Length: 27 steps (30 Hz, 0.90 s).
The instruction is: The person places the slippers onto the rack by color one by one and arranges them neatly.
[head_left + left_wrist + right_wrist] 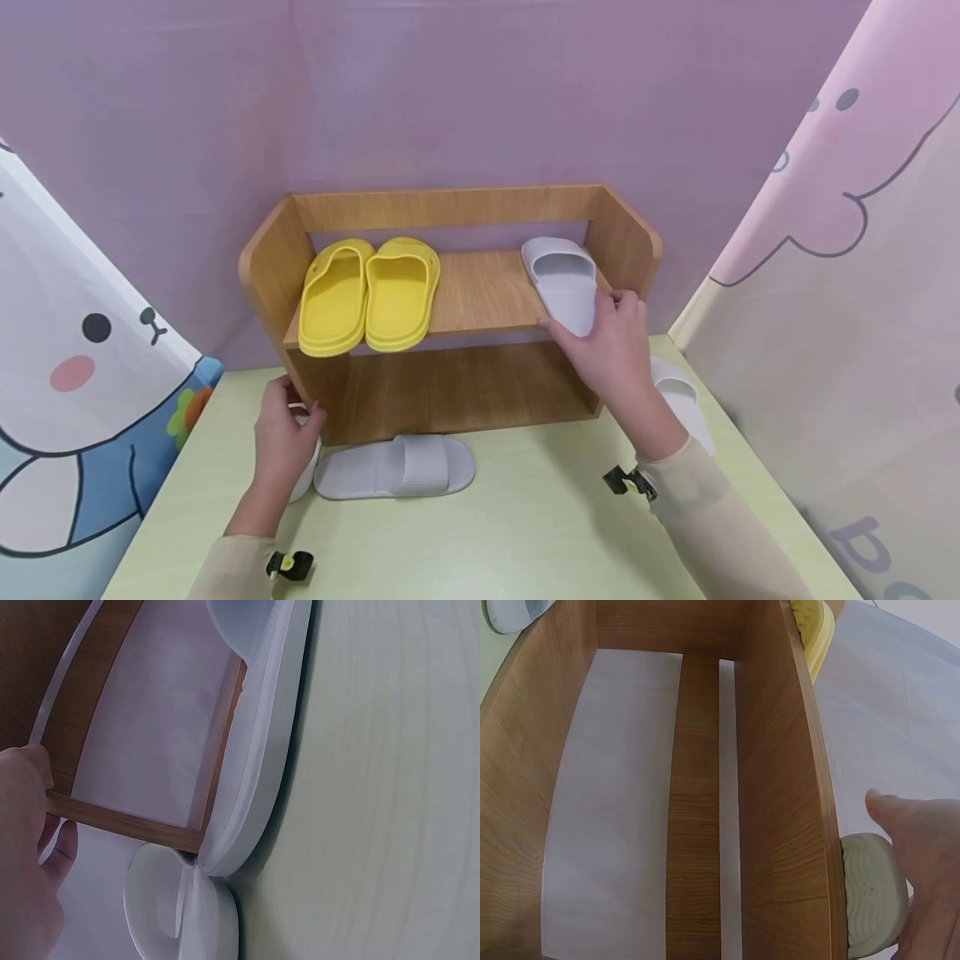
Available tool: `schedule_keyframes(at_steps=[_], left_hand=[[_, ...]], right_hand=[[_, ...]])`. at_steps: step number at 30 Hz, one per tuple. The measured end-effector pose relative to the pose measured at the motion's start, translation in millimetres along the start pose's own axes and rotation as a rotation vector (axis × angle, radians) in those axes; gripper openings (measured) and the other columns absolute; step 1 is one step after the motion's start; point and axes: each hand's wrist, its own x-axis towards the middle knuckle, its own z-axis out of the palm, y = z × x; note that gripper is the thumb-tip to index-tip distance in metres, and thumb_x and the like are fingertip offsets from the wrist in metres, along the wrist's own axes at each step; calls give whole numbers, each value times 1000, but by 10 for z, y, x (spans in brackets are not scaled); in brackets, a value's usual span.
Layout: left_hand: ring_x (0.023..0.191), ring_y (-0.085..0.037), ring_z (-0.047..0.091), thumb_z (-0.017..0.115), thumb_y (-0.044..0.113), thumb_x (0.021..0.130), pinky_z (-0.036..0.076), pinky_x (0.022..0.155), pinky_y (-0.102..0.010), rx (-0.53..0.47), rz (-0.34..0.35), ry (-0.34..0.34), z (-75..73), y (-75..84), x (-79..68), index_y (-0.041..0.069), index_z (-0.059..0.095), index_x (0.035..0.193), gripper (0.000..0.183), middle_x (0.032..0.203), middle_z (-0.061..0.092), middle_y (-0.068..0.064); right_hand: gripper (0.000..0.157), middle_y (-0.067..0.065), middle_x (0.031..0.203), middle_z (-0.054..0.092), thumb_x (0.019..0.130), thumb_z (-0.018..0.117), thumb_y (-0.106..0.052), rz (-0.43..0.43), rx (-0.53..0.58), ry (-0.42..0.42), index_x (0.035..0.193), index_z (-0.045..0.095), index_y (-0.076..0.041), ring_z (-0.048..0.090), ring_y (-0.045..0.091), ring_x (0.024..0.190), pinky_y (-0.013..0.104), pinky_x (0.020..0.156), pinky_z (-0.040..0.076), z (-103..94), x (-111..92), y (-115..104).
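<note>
A two-tier wooden shoe rack (483,287) stands on the table. My left hand (285,433) grips the front edge of its left side panel, thumb and fingers on opposite sides in the left wrist view. On the upper shelf's right end lies a pale slipper (566,296), heel outward. My right hand (611,346) spans that heel; in the right wrist view the thumb (889,810) is straight and apart from the slipper, while the other fingers are mostly hidden. Two yellow clogs (333,304) sit side by side at the shelf's left.
A grey slipper (360,471) lies sideways on the table before the rack. Another pale slipper (306,479) is partly behind my left hand, and a white slipper (682,404) lies right of the rack. Printed cloth (480,100) hangs behind and at both sides.
</note>
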Motion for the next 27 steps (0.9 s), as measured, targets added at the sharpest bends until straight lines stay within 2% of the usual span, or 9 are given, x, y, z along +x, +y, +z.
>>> schedule_keyframes(at_steps=[7,11,15,21,27], left_hand=[[114,-34,66,74,-1,97,45,85,-4,-4,-6,2,-2,-1,-6,-2,46,149,58,128,60,-19],[114,-34,66,73,-1,98,45,85,-5,-1,-10,0,-5,4,-9,-2,46,149,58,129,60,-19],[115,-34,65,73,-1,98,45,85,-6,-2,-13,-2,-8,9,-9,-2,46,149,58,129,60,-20],[115,-34,65,74,0,98,46,85,-6,6,-20,-6,-3,-2,-5,-1,46,149,58,129,60,-19],[116,-34,65,73,4,99,46,86,-7,13,-30,-15,7,-17,4,1,46,150,58,130,59,-19]], right_hand=[[89,32,134,52,88,88,-60,-41,66,56,138,65,10,46,48,130,63,103,47,-28,-45,18],[89,28,136,51,87,91,-56,-36,110,74,142,64,9,46,44,130,59,102,46,-66,-86,40],[86,25,137,51,87,94,-48,-40,163,94,147,63,5,47,42,130,56,100,45,-111,-135,81],[78,25,138,52,88,96,-35,-78,231,126,146,61,5,49,41,130,56,102,45,-180,-222,177],[75,28,134,53,84,98,-19,-143,319,186,142,60,8,51,39,116,41,92,42,-213,-320,350]])
